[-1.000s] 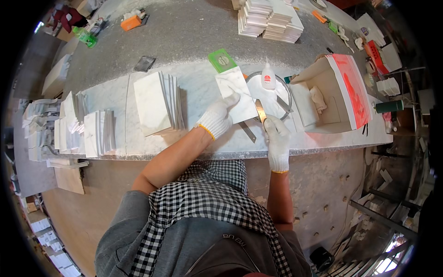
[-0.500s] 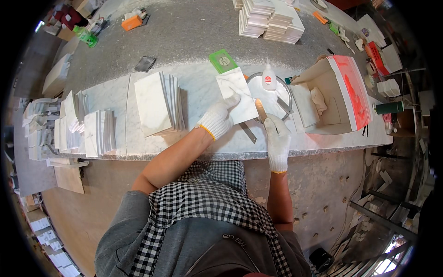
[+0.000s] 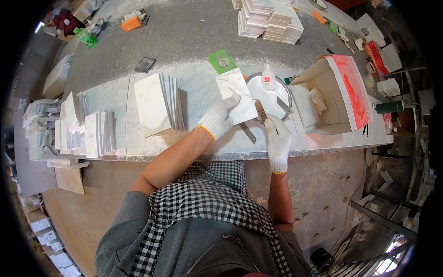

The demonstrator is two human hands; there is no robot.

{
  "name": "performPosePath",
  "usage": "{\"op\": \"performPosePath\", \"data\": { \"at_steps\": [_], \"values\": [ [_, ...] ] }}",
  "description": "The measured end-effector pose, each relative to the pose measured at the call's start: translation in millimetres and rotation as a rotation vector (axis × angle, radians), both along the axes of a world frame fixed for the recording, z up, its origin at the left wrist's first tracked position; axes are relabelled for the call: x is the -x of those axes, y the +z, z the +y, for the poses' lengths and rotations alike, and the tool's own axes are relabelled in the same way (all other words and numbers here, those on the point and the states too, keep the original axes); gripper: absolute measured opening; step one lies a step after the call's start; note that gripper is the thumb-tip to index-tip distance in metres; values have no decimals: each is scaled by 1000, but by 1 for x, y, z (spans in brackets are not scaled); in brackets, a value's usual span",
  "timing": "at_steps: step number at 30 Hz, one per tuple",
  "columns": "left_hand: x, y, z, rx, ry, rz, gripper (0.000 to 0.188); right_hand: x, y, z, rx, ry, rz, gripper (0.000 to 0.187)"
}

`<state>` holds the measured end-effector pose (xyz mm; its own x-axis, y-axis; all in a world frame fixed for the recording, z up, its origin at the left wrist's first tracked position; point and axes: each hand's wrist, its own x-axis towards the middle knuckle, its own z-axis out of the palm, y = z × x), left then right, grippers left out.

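Note:
A white marble tile (image 3: 245,107) with grey veins is in my gloved left hand (image 3: 217,119), which grips its left edge with the thumb on top. Against the tile's right edge lies a short, flat, copper-brown strip (image 3: 260,110) with a ridged face. My gloved right hand (image 3: 278,138) pinches the strip's near end. Behind the tile's far end sits a green box (image 3: 222,61). A white squeeze bottle (image 3: 268,79) stands at a round metal-rimmed dish (image 3: 291,94), where a metal blade (image 3: 284,105) also lies. A flat metal bar (image 3: 248,132) shows partly beneath the tile.
Left of my hands, marble tiles (image 3: 152,108) stand on edge, with more upright tiles (image 3: 99,134) farther left. An open cardboard box (image 3: 333,108) stands at the right, a white cloth inside. Stacked tiles (image 3: 263,21) sit at the back. The bench edge (image 3: 184,155) runs before me.
The strip in my right hand has tilted slightly; its face looked bright orange before and shows brown ridges now. My left hand and the tile have barely moved.

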<state>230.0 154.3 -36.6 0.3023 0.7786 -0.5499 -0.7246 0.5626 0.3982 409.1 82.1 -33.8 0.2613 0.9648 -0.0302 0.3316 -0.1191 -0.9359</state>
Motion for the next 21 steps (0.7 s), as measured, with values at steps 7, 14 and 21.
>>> {"op": "performPosePath", "data": {
  "at_steps": [7,14,21],
  "values": [
    [-1,3,0,19,5,9,39,-1,-1,0,-44,18,-42,24],
    [-1,-1,0,-32,-6,31,41,1,5,-1,-133,22,-165,24],
    [0,-2,0,-34,-7,12,41,1,2,1,-161,-22,-228,23]
  ]
}}
